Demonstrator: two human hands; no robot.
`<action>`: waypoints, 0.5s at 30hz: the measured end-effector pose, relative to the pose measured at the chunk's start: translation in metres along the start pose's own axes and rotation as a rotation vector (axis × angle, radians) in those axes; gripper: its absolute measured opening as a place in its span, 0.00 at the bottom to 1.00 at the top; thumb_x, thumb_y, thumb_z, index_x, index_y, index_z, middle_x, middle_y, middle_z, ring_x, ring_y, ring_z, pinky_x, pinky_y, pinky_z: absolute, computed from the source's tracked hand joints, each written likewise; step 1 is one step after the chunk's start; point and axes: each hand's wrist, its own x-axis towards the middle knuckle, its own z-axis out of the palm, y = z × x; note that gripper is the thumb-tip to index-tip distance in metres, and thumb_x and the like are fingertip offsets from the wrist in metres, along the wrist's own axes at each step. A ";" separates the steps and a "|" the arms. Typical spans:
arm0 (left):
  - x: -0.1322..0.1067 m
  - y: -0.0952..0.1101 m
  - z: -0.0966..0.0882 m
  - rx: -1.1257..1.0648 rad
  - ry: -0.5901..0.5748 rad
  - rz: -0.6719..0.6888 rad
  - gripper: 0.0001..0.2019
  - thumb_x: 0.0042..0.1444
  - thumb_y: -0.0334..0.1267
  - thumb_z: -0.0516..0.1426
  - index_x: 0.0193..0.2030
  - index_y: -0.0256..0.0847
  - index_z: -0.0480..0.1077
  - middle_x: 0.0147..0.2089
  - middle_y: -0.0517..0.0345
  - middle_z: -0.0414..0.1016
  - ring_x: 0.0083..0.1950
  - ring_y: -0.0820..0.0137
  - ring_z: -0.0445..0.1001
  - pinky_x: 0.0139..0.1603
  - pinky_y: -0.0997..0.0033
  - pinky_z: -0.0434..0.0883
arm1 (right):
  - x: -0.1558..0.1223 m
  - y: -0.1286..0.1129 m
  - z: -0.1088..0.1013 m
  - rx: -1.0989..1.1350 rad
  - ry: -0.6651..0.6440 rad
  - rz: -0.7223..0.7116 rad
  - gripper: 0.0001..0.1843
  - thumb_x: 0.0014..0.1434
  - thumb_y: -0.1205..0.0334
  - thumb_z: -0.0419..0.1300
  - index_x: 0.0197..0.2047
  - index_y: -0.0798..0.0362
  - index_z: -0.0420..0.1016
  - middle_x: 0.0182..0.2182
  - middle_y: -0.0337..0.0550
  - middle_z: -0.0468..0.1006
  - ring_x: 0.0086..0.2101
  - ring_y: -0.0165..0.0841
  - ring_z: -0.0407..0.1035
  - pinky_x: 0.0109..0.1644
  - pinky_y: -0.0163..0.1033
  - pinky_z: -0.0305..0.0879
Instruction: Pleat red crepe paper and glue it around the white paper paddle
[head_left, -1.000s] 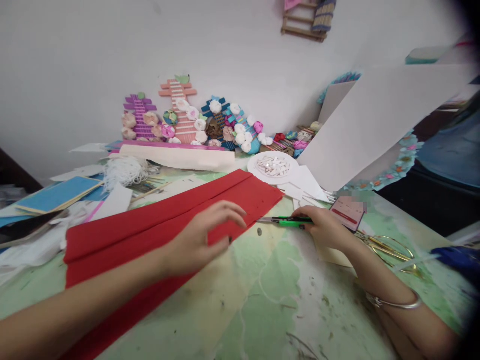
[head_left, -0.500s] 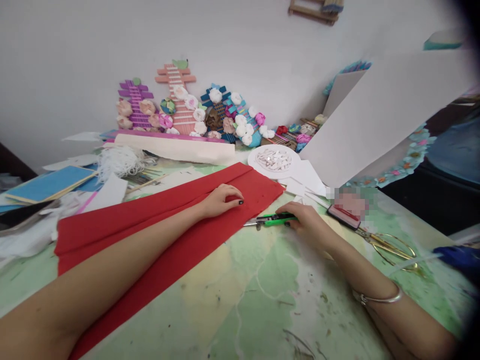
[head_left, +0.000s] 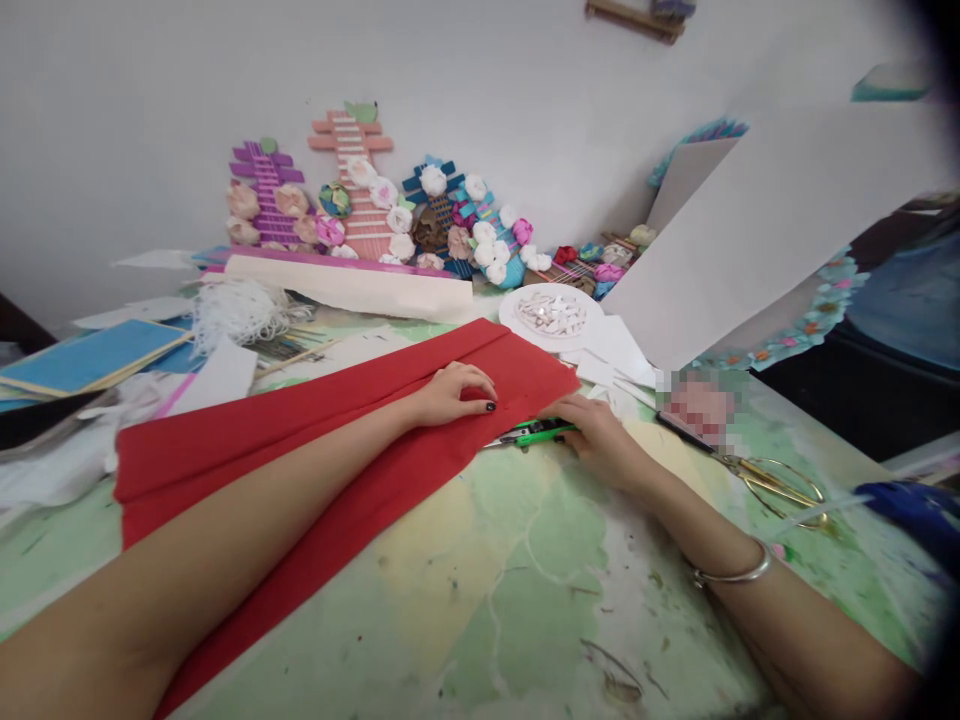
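A long folded red sheet (head_left: 300, 430), of paper or cloth, lies slantwise across the table. My left hand (head_left: 454, 393) rests on its upper part, pressing down, with thumb and fingers slightly apart and nothing in them. At the sheet's right end is my right hand (head_left: 600, 440), its fingers closed around the back end of a green and black utility knife (head_left: 536, 432). The knife points left, along the sheet's lower edge, and the red edge covers part of it. Right-hand fingertips also lie at the red edge; whether they touch it is unclear.
Gold-handled scissors (head_left: 787, 490) lie at right. A white plate (head_left: 592, 328) of small pale pieces stands behind the sheet. White string (head_left: 240, 315) and blue boards (head_left: 90, 360) are at left. Flower-decorated crafts (head_left: 360, 200) lean on the wall; a large white board (head_left: 772, 230) stands at right.
My right hand has shifted slightly left and up with the knife, closer to the red sheet. The sheet's right edge now overlaps the knife more. My left hand stays on the sheet.
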 end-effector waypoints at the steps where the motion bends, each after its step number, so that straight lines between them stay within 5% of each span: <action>1: 0.000 0.000 0.000 0.004 -0.007 -0.003 0.10 0.56 0.45 0.59 0.39 0.45 0.76 0.52 0.55 0.75 0.58 0.59 0.67 0.62 0.54 0.57 | 0.000 0.000 0.000 -0.011 0.002 -0.003 0.26 0.48 0.81 0.52 0.46 0.51 0.76 0.45 0.47 0.79 0.47 0.41 0.70 0.50 0.46 0.60; 15: 0.001 -0.001 0.003 -0.008 0.019 -0.052 0.03 0.53 0.37 0.60 0.31 0.41 0.72 0.51 0.55 0.75 0.57 0.59 0.67 0.62 0.50 0.56 | 0.001 0.002 0.000 -0.060 -0.011 0.029 0.24 0.51 0.79 0.52 0.48 0.51 0.74 0.47 0.49 0.77 0.49 0.43 0.68 0.50 0.49 0.55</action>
